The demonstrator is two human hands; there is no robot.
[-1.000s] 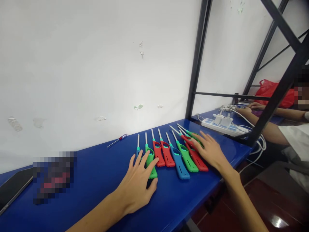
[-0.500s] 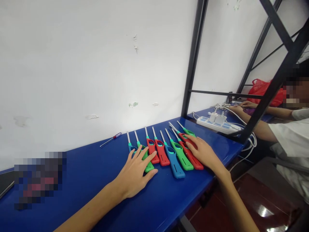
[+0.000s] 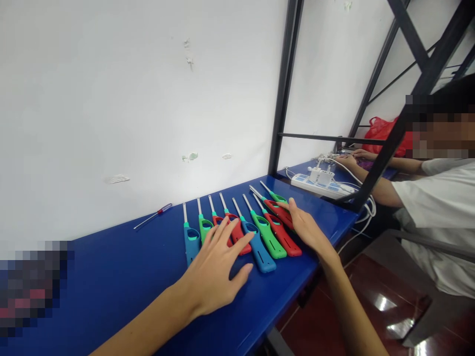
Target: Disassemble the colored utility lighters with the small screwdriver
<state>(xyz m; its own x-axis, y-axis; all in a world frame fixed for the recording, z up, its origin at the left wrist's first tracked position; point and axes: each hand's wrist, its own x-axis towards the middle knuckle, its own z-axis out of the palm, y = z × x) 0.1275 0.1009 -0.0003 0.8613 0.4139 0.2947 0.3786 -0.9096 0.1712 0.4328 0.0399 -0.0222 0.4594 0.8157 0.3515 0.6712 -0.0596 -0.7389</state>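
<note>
Utility lighters (image 3: 264, 251) lie side by side on blue tabletop (image 3: 122, 277), under/near both hands. Prob. light, stiff plastic, slightly slick; metal stems (image 3: 237, 207) maybe bendable, so grip mid-handle. L hand (image 3: 218, 267): fingers spread apart over lighters. R hand (image 3: 306, 227): at upper red lighter (image 3: 287, 218), can't tell if clamped.
</note>
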